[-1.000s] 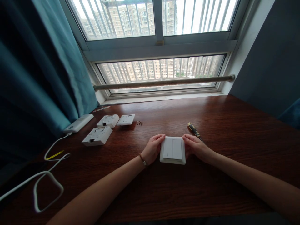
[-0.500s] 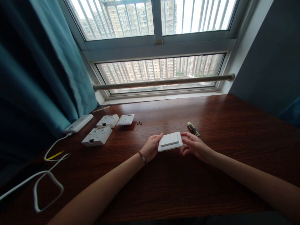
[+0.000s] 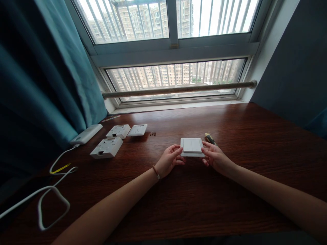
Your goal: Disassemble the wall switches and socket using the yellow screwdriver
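A white wall switch with wide rocker buttons is held above the table, its front facing up towards me. My left hand grips its left edge, thumb on top and fingers beneath. On the opposite edge, my right hand is closed in the same way. Just behind the right hand lies a screwdriver with a pale and dark handle; its shaft is hidden by that hand. Several small screws rest on the wood to the left, beside a white socket panel.
Two white mounting boxes, one nearer and one behind, stand at the left. Beyond them is a white power strip with a looping white cable. A blue curtain hangs at the left of the barred window.
The switch has moved right and slightly up and now sits level instead of tilted. My right hand has closed on its right edge; my left hand has shifted slightly right.
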`<control>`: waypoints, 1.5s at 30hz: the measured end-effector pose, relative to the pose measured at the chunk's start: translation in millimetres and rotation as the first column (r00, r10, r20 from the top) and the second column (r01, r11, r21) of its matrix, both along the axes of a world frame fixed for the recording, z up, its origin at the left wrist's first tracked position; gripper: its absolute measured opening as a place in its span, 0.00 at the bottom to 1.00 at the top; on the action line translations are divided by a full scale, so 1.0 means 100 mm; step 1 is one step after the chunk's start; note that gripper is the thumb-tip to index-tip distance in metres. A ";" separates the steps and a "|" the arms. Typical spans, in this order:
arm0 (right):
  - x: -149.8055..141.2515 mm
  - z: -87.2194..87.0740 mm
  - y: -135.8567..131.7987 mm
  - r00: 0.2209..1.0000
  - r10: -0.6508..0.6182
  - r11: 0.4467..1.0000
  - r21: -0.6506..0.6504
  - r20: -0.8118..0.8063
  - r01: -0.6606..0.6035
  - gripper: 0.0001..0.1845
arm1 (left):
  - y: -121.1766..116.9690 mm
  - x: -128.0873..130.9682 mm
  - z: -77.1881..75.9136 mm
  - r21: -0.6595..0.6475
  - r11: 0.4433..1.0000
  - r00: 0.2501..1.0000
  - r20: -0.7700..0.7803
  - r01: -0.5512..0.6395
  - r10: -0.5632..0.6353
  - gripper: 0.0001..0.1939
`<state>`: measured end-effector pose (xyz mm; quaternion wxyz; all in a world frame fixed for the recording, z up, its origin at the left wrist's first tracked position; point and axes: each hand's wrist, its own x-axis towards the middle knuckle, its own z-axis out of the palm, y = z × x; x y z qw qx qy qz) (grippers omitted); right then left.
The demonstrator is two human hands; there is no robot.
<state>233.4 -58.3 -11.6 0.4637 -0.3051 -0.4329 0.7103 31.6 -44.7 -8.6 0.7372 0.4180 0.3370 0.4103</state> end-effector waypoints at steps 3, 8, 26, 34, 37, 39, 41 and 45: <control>0.00 -0.04 0.01 1.000 -0.006 1.000 -0.004 0.005 0.006 0.23 | 0.00 0.00 -0.01 0.027 0.999 1.000 0.005 0.024 -0.024 0.14; 0.00 -0.07 0.01 1.000 -0.012 1.000 -0.008 0.013 0.012 0.27 | 0.00 -0.01 -0.02 0.035 0.999 1.000 0.019 0.023 -0.023 0.14; -0.02 -0.02 -0.04 0.997 0.003 0.993 0.115 0.080 -0.012 0.43 | -0.02 0.04 0.01 0.084 0.975 0.979 0.023 -0.204 0.202 0.16; -0.04 0.05 -0.05 0.990 0.017 0.991 0.130 0.139 -0.036 0.37 | -0.07 -0.15 0.17 -0.030 0.938 0.937 0.033 -0.346 0.347 0.13; -0.04 0.05 -0.06 0.986 0.019 0.993 0.114 0.166 -0.038 0.33 | -0.14 -0.48 0.20 -0.044 0.892 0.893 -0.055 -0.449 0.447 0.12; -0.04 0.04 -0.05 0.983 0.035 0.993 0.105 0.179 -0.054 0.31 | -0.20 -0.76 0.19 -0.054 0.844 0.844 -0.104 -0.533 0.526 0.11; -0.04 0.03 -0.04 0.980 0.056 0.993 0.096 0.189 -0.075 0.29 | -0.23 -1.04 0.17 -0.060 0.791 0.788 -0.157 -0.609 0.595 0.10; -0.04 0.01 -0.03 0.975 0.072 0.992 0.082 0.210 -0.091 0.28 | -0.24 -1.52 0.11 -0.046 0.723 0.710 -0.240 -0.689 0.662 0.09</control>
